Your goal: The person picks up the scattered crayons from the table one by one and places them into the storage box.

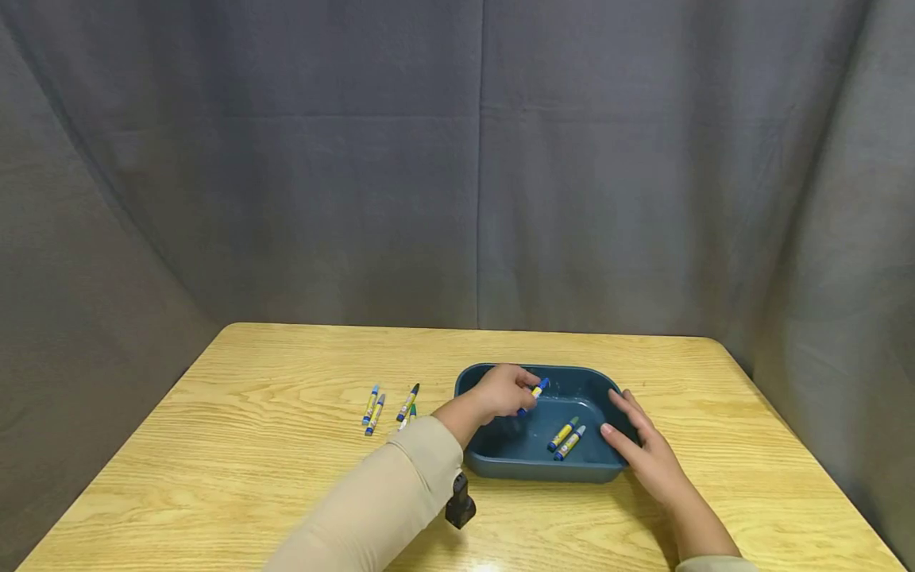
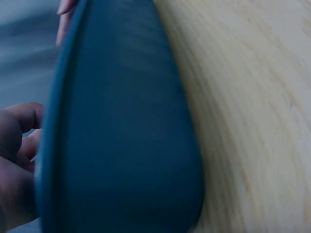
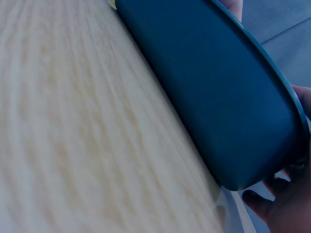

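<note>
In the head view my left hand (image 1: pixel 503 391) reaches over the left side of a dark teal plastic tub (image 1: pixel 543 470). Its thumb and fingers pinch a blue crayon (image 1: pixel 539 388) above the tub floor. My right hand (image 1: pixel 649 453) holds the tub's right end, the thumb over the inside and other fingers outside the wall. Two crayons, one with a green tip (image 1: pixel 563 434) and one with a light blue tip (image 1: pixel 570 443), lie side by side in the tub. Both wrist views show mostly the tub's outer wall (image 2: pixel 126 121), with parts of the hands at its rim.
Several more crayons (image 1: pixel 375 415) lie on the wooden table (image 1: pixel 300 357) left of the tub, some partly behind the left sleeve. A small black device (image 1: pixel 460 502) shows below the left forearm. Grey curtains (image 1: pixel 357 159) hang around the table.
</note>
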{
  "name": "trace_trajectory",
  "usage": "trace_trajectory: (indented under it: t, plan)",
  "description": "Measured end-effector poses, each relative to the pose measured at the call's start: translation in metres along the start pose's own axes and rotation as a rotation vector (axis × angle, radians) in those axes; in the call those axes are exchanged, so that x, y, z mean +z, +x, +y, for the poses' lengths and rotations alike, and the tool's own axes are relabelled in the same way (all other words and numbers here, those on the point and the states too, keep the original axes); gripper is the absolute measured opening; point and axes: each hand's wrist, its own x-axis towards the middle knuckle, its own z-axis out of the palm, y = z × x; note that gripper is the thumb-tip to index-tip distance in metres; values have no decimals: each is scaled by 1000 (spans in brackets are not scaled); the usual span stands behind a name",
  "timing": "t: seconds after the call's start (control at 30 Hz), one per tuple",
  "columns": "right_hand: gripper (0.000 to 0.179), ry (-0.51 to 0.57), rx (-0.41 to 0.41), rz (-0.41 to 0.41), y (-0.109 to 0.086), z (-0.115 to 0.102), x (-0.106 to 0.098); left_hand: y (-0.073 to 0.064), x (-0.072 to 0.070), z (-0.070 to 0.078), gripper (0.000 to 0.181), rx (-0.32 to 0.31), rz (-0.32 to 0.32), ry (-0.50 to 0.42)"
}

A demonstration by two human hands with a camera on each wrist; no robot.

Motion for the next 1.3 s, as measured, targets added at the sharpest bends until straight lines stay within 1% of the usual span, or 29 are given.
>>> trace_trajectory:
  t: [0.1,0.27,0.37,0.6,0.73,0.83,1.1,1.3]
  plan:
    - [64,-2,-6,-2,0,0,1,5,11,-1,40,-7,9,40]
    - [64,-3,-5,0,-1,-1,2,10,27,-2,38,-12,39,144]
    - [64,-2,4,-2,-2,-2,3,11,33,-2,36,-20,34,210]
    - [62,-2,0,-4,-1,-5,4,13,42,-2,34,-5,13,373]
    - [62,-9,-3,-7,-1,-6,6,10,44,0,33,-26,-11,433]
    - [62,-12,-4,-11,0,-6,6,8,44,1,32,-41,-16,451]
    - [62,-7,-8,-18,0,-5,7,8,41,0,33,-40,-30,457]
    - [63,-8,-1,-18,-1,-4,7,8,35,-4,35,-15,-15,438]
